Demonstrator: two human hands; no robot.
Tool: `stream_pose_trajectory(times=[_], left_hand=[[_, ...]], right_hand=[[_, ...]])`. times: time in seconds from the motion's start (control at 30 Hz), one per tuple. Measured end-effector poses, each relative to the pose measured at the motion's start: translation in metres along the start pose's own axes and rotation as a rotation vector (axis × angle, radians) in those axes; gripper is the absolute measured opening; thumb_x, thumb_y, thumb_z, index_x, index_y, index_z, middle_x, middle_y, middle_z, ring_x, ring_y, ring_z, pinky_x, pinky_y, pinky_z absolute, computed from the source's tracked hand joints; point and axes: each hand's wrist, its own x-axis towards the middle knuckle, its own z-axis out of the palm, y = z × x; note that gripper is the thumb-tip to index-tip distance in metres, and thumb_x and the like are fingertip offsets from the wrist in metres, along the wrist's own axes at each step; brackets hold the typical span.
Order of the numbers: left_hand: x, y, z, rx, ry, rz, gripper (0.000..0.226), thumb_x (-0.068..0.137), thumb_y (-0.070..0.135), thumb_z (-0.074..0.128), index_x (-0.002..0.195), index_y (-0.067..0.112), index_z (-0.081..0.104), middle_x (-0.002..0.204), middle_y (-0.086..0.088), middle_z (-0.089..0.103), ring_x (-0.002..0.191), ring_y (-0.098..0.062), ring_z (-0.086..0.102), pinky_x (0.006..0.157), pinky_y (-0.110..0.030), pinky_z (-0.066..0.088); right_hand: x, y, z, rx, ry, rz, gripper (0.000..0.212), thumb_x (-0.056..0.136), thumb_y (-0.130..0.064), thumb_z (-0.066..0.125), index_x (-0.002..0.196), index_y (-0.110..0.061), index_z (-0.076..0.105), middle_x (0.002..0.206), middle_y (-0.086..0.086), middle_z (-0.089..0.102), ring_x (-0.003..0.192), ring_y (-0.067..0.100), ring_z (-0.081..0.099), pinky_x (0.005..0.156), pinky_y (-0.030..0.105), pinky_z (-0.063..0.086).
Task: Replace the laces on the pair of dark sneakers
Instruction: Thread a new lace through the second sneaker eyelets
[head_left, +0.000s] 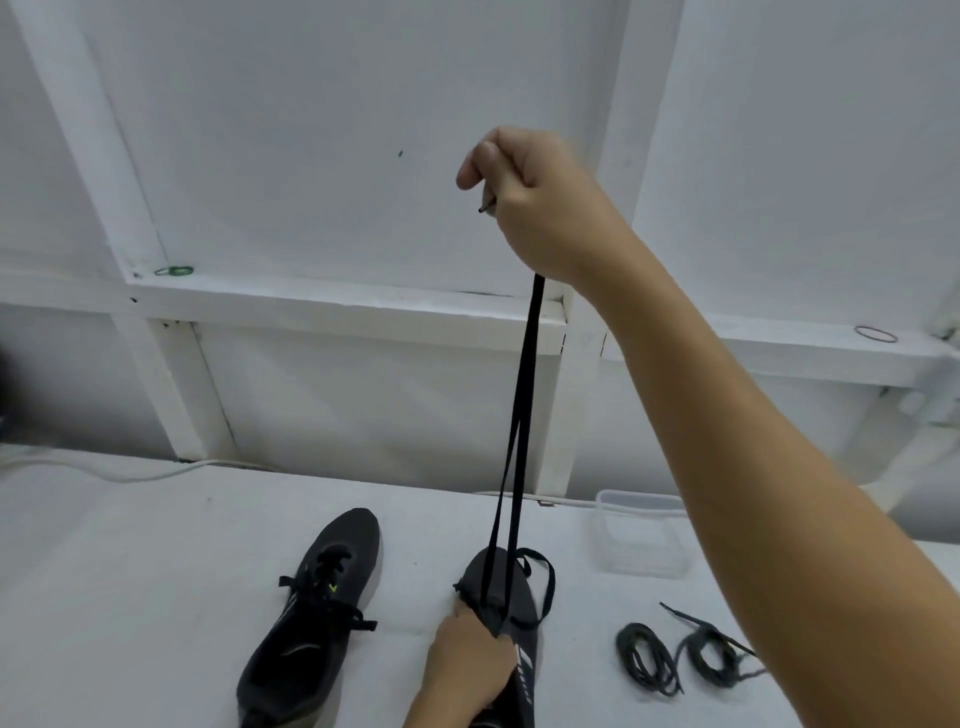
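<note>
Flat black lace (522, 415) drawn taut above the right-hand sneaker (506, 597)

Right hand (524, 202) raised high, fingers curled tight round both lace strands; left hand (467, 660) gripping that sneaker on the white table (130, 597); laced sneaker (311, 613) beside, coiled old laces (675, 652) near

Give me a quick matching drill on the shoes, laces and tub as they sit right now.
Things:
1. left sneaker
2. right sneaker
3. coiled laces
4. clear plastic tub

States:
A. lying loose on the table, right of the shoes
B. steadied by the left hand, its flat lace pulled up by the right hand
C. laced, untouched
D. by the wall, behind the coils

Pairs: 1-C, 2-B, 3-A, 4-D
</note>
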Motion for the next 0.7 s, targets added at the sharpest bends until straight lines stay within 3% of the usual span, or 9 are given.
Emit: stream_pose_trajectory(times=[0.1,0.2,0.27,0.33,0.4,0.47,0.5,0.6,0.7], left_hand=[[0.003,-0.003,0.001,0.051,0.028,0.019,0.079,0.092,0.039,0.054,0.158,0.012,0.019,0.146,-0.006,0.044,0.130,-0.023,0.048,0.107,-0.032,0.043],[0.007,-0.001,-0.007,0.269,0.208,0.057,0.096,0.089,0.062,0.054,0.160,0.019,0.006,0.160,-0.004,0.017,0.142,-0.028,0.028,0.106,-0.040,0.039],[0.013,0.003,-0.012,0.315,0.287,0.193,0.094,0.087,0.066,0.055,0.159,0.025,0.011,0.154,0.001,0.024,0.138,-0.023,0.027,0.103,-0.036,0.039],[0.020,0.009,-0.015,0.228,0.261,0.327,0.075,0.089,0.059,0.058,0.154,0.030,0.032,0.134,0.009,0.039,0.127,-0.015,0.038,0.095,-0.026,0.040],[0.024,0.013,-0.019,0.132,0.233,0.391,0.041,0.093,0.048,0.059,0.131,0.034,0.059,0.113,0.014,0.047,0.107,-0.008,0.049,0.083,-0.021,0.040],[0.029,0.015,-0.025,0.086,0.224,0.400,0.011,0.095,0.038,0.060,0.100,0.032,0.068,0.098,0.014,0.056,0.089,-0.003,0.054,0.074,-0.019,0.043],[0.030,0.014,-0.028,0.052,0.206,0.379,0.008,0.096,0.033,0.060,0.092,0.031,0.067,0.093,0.015,0.061,0.085,-0.003,0.057,0.073,-0.018,0.046],[0.033,0.010,-0.036,-0.064,0.171,0.306,0.014,0.094,0.034,0.064,0.105,0.026,0.068,0.103,0.010,0.067,0.091,-0.004,0.059,0.072,-0.009,0.044],[0.026,0.000,-0.037,-0.058,0.213,0.247,0.042,0.092,0.046,0.065,0.128,0.025,0.058,0.121,0.006,0.056,0.108,-0.010,0.056,0.086,-0.020,0.040]], right_hand=[[-0.006,0.005,0.005,-0.014,-0.036,0.013,0.032,0.109,-0.021,0.039,0.087,-0.023,0.062,0.071,-0.002,0.054,0.049,0.007,0.042,0.050,0.022,0.034],[-0.017,0.013,0.011,0.005,-0.073,0.037,0.031,0.109,-0.021,0.039,0.089,-0.022,0.063,0.069,0.000,0.051,0.047,0.008,0.038,0.049,0.023,0.032],[-0.021,0.015,0.013,0.042,-0.064,0.040,0.032,0.109,-0.021,0.039,0.087,-0.023,0.062,0.070,0.001,0.050,0.046,0.005,0.037,0.049,0.021,0.031],[-0.024,0.017,0.014,0.080,-0.033,0.050,0.032,0.109,-0.022,0.039,0.087,-0.024,0.062,0.071,-0.001,0.051,0.050,0.004,0.041,0.052,0.021,0.033],[-0.029,0.022,0.017,0.103,0.012,0.074,0.032,0.108,-0.023,0.039,0.090,-0.023,0.065,0.068,-0.010,0.052,0.055,0.000,0.047,0.056,0.020,0.036],[-0.039,0.033,0.024,0.075,0.031,0.110,0.030,0.108,-0.026,0.040,0.094,-0.020,0.066,0.069,-0.016,0.055,0.062,-0.006,0.057,0.057,0.015,0.037],[-0.047,0.043,0.030,0.031,0.019,0.139,0.029,0.107,-0.031,0.041,0.096,-0.020,0.066,0.072,-0.014,0.058,0.068,-0.004,0.060,0.058,0.014,0.038],[-0.084,0.080,0.049,-0.166,-0.123,0.269,0.034,0.099,-0.055,0.052,0.101,-0.023,0.064,0.075,-0.012,0.057,0.073,0.005,0.056,0.062,0.024,0.039],[-0.132,0.118,0.069,-0.296,-0.448,0.421,0.043,0.094,-0.059,0.059,0.088,-0.017,0.067,0.071,-0.007,0.056,0.072,0.016,0.056,0.061,0.029,0.039]])
